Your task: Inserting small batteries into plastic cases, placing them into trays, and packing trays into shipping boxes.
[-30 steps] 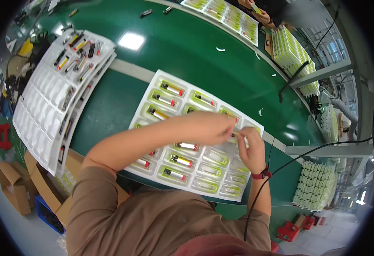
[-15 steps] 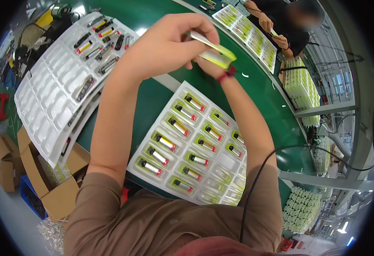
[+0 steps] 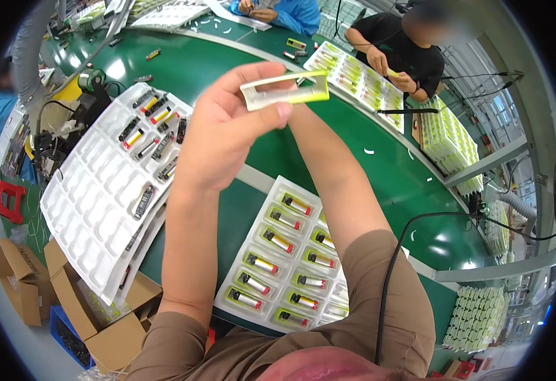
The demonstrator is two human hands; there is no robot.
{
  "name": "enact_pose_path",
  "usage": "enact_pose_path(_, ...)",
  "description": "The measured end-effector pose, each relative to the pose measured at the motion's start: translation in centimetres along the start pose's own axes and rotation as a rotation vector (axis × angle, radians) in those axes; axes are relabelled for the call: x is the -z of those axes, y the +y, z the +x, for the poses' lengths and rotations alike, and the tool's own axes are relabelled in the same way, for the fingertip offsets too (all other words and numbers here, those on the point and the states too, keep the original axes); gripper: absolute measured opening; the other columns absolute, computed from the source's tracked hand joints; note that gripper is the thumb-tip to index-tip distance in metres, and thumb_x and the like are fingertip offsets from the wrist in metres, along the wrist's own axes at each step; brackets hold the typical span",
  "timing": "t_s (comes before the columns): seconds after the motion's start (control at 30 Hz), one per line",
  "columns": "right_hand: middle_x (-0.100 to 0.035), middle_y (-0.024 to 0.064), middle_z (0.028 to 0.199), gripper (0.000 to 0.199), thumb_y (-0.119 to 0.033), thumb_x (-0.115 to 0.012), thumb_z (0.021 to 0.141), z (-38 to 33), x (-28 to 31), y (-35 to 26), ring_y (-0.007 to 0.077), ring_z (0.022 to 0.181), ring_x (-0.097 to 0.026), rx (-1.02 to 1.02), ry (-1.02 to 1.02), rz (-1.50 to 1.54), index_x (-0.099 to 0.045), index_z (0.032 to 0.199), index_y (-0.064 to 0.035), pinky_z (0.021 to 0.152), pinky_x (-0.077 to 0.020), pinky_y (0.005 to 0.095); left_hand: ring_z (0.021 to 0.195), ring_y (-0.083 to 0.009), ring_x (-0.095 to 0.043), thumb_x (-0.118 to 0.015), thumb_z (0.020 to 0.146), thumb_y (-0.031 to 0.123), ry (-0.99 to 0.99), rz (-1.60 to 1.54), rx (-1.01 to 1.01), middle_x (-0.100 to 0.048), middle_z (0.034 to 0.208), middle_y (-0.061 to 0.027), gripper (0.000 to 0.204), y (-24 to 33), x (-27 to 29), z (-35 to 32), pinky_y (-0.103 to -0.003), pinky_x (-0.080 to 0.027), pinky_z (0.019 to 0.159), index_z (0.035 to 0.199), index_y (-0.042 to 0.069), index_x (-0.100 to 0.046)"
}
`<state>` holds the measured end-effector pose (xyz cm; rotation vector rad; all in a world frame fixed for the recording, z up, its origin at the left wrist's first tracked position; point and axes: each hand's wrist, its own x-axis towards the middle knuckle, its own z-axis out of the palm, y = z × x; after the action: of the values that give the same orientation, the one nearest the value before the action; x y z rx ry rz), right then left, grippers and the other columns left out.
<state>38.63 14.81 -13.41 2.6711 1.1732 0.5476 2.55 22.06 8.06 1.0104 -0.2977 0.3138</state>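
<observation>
My left hand (image 3: pixel 227 133) is raised in front of the camera and grips a small white and yellow-green blister pack (image 3: pixel 284 90) between thumb and fingers. My right forearm runs up to the underside of that pack. My right hand (image 3: pixel 300 115) is almost wholly hidden behind the left thumb and the pack, so its grip is unclear. Below my arms a white tray (image 3: pixel 260 204) lies on the green table (image 3: pixel 392 171), holding several yellow-green packs with small cylindrical items.
A stack of white moulded trays (image 3: pixel 93 209) with a few dark items lies at the left. Open cardboard boxes (image 3: pixel 100 336) stand below it. A black cable (image 3: pixel 389 273) crosses my right sleeve. A person in black (image 3: pixel 405 51) works at another tray at the far side.
The pack went from the tray up toward the camera in both hands. The view has tilted up, and now the left hand covers the right.
</observation>
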Motion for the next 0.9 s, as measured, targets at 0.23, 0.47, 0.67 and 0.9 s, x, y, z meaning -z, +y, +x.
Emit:
enact_pose_path(0.23, -0.074, 0.0155, 0.089, 0.037, -0.034, -0.069, 0.093, -11.1, 8.1, -1.7, 0.0321, 0.082, -0.074, -0.003, 0.203, 1.006, -0.068, 0.108, -0.0001, 0.073, -0.0586, 0.0468, 0.093, -0.0140, -0.065, -0.073, 0.090, -0.003, -0.028, -0.284, 0.030, -0.068, 0.107, -0.0077, 0.038, -1.2, -0.3, -0.6, -0.027, -0.053, 0.080, 0.125, 0.001, -0.059)
enact_pose_path(0.47, -0.068, -0.0004, 0.090, 0.016, -0.018, -0.071, 0.099, -33.0, 28.5, 0.5, 0.0083, 0.079, -0.066, -0.647, -0.020, 1.816, -0.067, 0.107, -0.0043, 0.067, -0.0542, 0.0242, 0.110, -0.0222, -0.061, -0.063, 0.094, 0.002, -0.165, -0.602, 0.316, -0.067, 0.118, -0.0102, 0.029, -5.6, -3.4, -0.4, -0.039, -0.048, 0.092, 0.122, 0.009, -0.062)
enact_pose_path(0.67, -0.068, -0.0019, 0.088, 0.014, -0.011, -0.070, 0.098, -43.0, 30.0, 0.9, 0.0035, 0.068, -0.054, -0.678, 0.145, 1.779, -0.068, 0.109, -0.0031, 0.058, -0.0419, 0.0200, 0.148, -0.0435, -0.038, -0.044, 0.104, 0.013, -0.442, -0.829, 0.827, -0.052, 0.150, -0.0183, 0.031, -9.9, -8.6, -3.0, -0.063, -0.047, 0.111, 0.131, 0.008, -0.057)
enact_pose_path(0.9, -0.068, 0.0046, 0.107, 0.035, -0.018, -0.050, 0.108, -47.9, 31.1, 1.1, 0.0087, 0.084, -0.059, -0.626, 0.142, 1.933, -0.059, 0.137, -0.0014, 0.076, -0.0478, 0.0231, 0.108, -0.0342, -0.066, -0.045, 0.106, 0.021, -0.457, -0.610, 1.009, -0.063, 0.126, -0.0167, 0.039, -13.1, -11.2, -6.1, -0.042, -0.065, 0.073, 0.142, 0.008, -0.048)
